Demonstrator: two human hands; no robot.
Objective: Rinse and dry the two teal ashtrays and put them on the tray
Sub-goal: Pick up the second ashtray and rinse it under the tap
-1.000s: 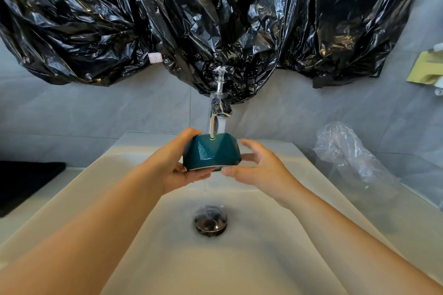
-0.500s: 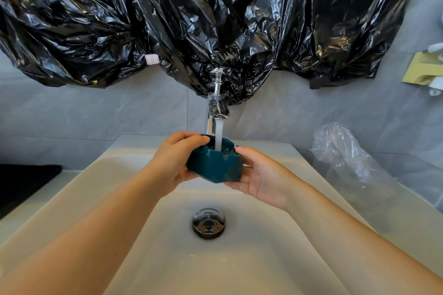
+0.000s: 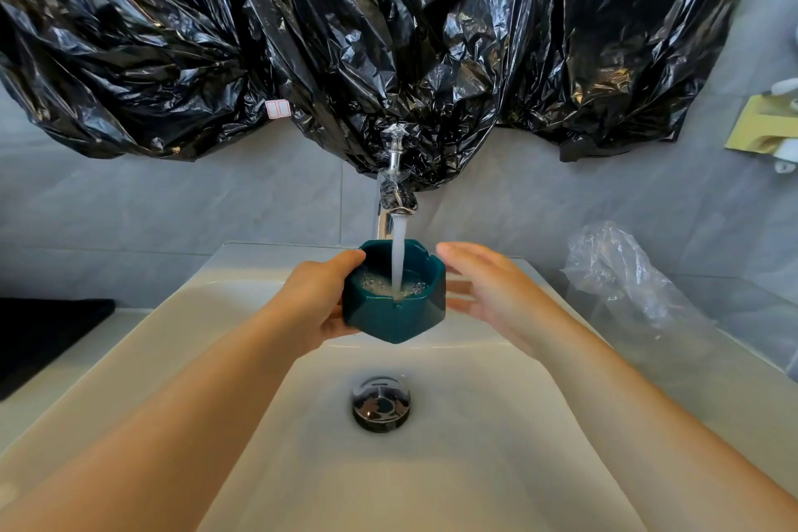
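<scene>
Black plastic sheeting [image 3: 388,35] is hanging in crumpled folds across the whole top of my view, covering the upper part of the grey tiled wall [image 3: 172,220] and drooping down around the top of the faucet [image 3: 395,181]. Below it, the white sink [image 3: 185,315] is spreading wide under my two bare forearms. On the counter to the right of the sink, a crumpled clear plastic bag [image 3: 626,272] is slumping against the wall; I cannot tell whether anything is in it. A flat black thing [image 3: 47,341] is lying at the left edge, and a yellow object [image 3: 764,121] is sticking out from the wall at the far right.

I am holding one teal ashtray [image 3: 395,311] over the basin, mouth up and directly under the spout. My left hand [image 3: 319,302] is gripping its left side, thumb curling over the rim and fingers wrapping beneath. My right hand [image 3: 488,285] is hovering loose just beside the ashtray's right wall, fingers straight and spread; I cannot tell whether the lower fingertips are touching it.

A stream of water [image 3: 397,255] is running from the faucet straight into the ashtray, and the bowl is filling with churning, bubbly water. In the middle of the basin floor, the dark chrome drain stopper [image 3: 380,402] is sitting below the ashtray. A small red-and-white sticker [image 3: 276,108] is clinging to the black plastic, left of the faucet.
</scene>
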